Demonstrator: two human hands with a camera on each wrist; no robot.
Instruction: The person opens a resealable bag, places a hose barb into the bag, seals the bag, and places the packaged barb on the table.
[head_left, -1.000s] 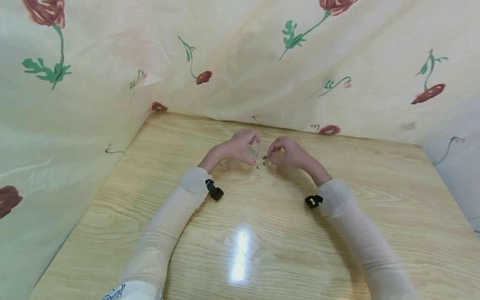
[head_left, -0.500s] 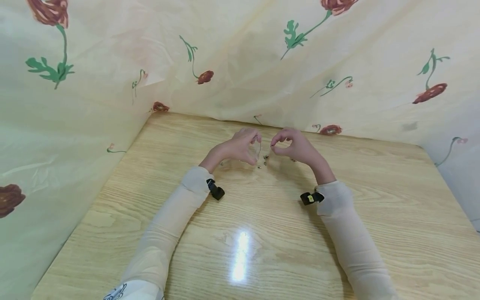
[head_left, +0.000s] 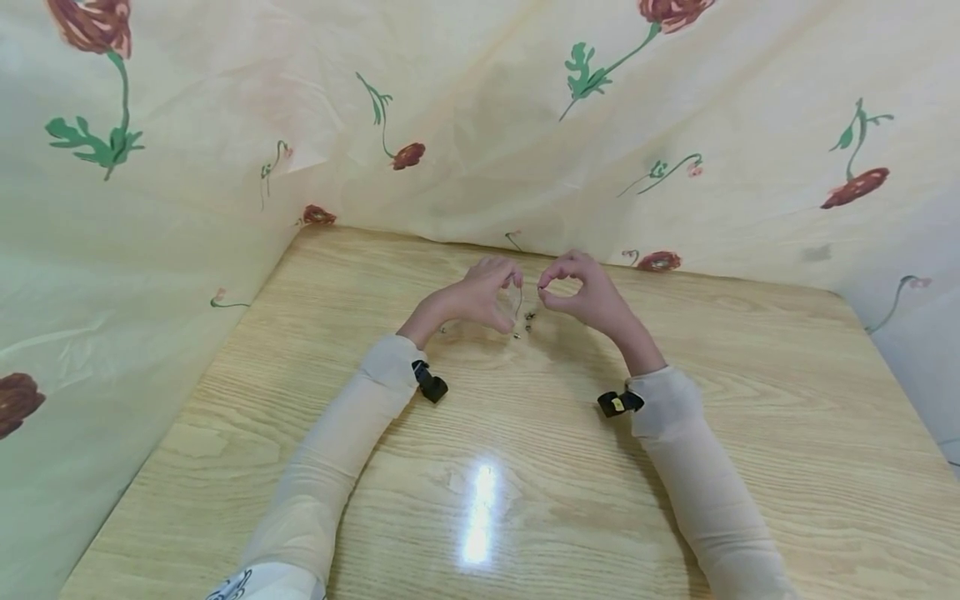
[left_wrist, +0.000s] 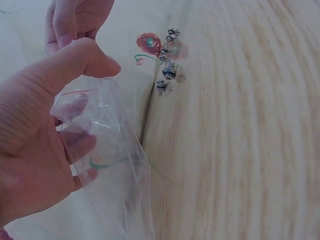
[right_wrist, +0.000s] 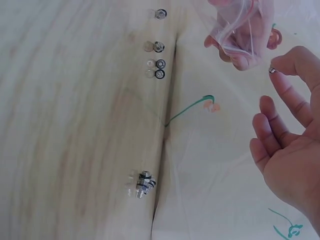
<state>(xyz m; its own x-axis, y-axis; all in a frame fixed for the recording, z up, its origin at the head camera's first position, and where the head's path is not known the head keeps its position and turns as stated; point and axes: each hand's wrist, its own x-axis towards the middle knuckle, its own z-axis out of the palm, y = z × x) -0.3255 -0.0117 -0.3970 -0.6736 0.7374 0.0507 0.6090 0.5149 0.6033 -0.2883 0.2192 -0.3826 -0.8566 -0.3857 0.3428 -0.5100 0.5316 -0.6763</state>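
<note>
My left hand grips a clear plastic zip bag, thumb at its mouth and fingers behind the film. In the head view the bag is nearly invisible apart from its rim. Just right of the bag's mouth, my right hand is raised above the table. Its thumb and index finger pinch a small shiny metal piece; its exact kind is too small to tell. The other fingers are loosely bent. Several small metal pieces with dark rings lie on the table below and between the hands.
The wood-grain table ends at the back against a flower-printed cloth. A small cluster of similar metal pieces lies apart from the row in the right wrist view. Black straps are on both wrists.
My right hand has risen from the metal pieces on the table, pinching one, and now holds it near the bag's mouth. The left hand has stayed in place with the bag.
</note>
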